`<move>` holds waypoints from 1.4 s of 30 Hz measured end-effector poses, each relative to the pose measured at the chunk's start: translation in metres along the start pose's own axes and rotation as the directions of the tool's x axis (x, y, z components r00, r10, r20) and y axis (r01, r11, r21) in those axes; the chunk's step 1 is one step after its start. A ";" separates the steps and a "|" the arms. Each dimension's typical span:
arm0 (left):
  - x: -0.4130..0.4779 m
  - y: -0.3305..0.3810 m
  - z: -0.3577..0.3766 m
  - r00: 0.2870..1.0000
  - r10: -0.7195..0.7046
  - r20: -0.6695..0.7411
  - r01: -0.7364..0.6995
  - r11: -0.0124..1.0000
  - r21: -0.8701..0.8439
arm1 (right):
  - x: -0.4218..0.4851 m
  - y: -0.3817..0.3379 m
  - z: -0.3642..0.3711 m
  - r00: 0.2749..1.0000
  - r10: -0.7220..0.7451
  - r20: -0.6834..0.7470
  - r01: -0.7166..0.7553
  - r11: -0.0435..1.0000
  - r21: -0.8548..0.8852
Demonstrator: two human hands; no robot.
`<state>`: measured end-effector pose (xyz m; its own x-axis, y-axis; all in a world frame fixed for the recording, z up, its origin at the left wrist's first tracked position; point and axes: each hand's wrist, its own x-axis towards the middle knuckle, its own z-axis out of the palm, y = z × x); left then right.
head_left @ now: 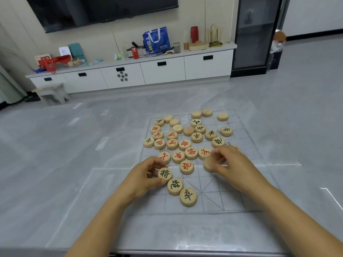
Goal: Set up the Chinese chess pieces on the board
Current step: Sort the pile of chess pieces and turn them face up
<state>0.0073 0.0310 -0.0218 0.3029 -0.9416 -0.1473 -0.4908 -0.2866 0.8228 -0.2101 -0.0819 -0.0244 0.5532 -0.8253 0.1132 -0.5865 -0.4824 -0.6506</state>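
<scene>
Pinched in left hand (143, 176): green piece (165, 173), at 8 o'clock on board (229, 200). Right hand (231, 164) gripped a blank-faced piece (208, 165) near centre. Step, judged: sorting the heap (185, 140) spread toward 12 o'clock. Next move calls for seating each piece on its line crossing. Both forearms entered from 6 o'clock, fingers curled.

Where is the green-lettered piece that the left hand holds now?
In the head view, the held green piece is left of centre over the near half of the board, pinched in the left hand, just beyond another green-lettered piece.
</scene>
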 end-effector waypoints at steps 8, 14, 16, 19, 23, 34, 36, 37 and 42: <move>0.006 -0.004 0.001 0.997 0.079 0.005 -0.077 0.956 0.283 | -0.003 0.004 0.001 1.000 -0.023 -0.001 0.023 0.998 -0.050; 0.020 0.013 -0.015 0.993 0.078 -0.086 -0.066 0.989 0.131 | 0.000 0.003 -0.001 1.000 -0.003 0.006 0.004 0.999 -0.044; 0.047 0.022 -0.012 0.970 0.114 -0.213 -0.084 0.986 0.147 | 0.001 0.002 0.001 1.000 -0.004 0.011 0.004 0.999 -0.041; 0.103 0.036 0.001 0.955 0.189 -0.229 -0.100 0.931 0.351 | 0.002 0.002 0.000 1.000 -0.007 0.001 0.007 1.000 -0.026; 0.166 0.050 0.016 0.986 0.118 -0.118 0.002 0.698 0.716 | 0.004 0.008 -0.003 1.000 -0.008 -0.019 0.008 1.000 -0.006; 0.134 0.067 0.006 0.984 0.079 -0.160 -0.069 0.995 0.066 | 0.003 0.012 -0.005 0.998 -0.025 -0.062 0.027 0.999 0.034; 0.090 0.070 0.007 0.997 0.074 -0.016 -0.076 0.952 -0.297 | 0.001 0.008 -0.005 0.996 -0.052 -0.067 0.058 0.995 0.084; 0.069 0.069 0.012 0.995 0.080 0.068 -0.043 0.901 -0.432 | 0.001 0.005 -0.004 0.996 -0.074 -0.050 0.080 0.989 0.121; 0.014 0.048 0.034 0.968 0.089 0.235 0.099 0.725 -0.682 | -0.003 -0.008 0.004 0.978 -0.204 0.046 0.187 0.950 0.249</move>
<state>-0.0401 -0.0026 -0.0032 0.0578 -0.9785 -0.1982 0.2312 -0.1800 0.9561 -0.2049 -0.0742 -0.0221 0.6878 -0.6952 0.2089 -0.3072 -0.5395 -0.7839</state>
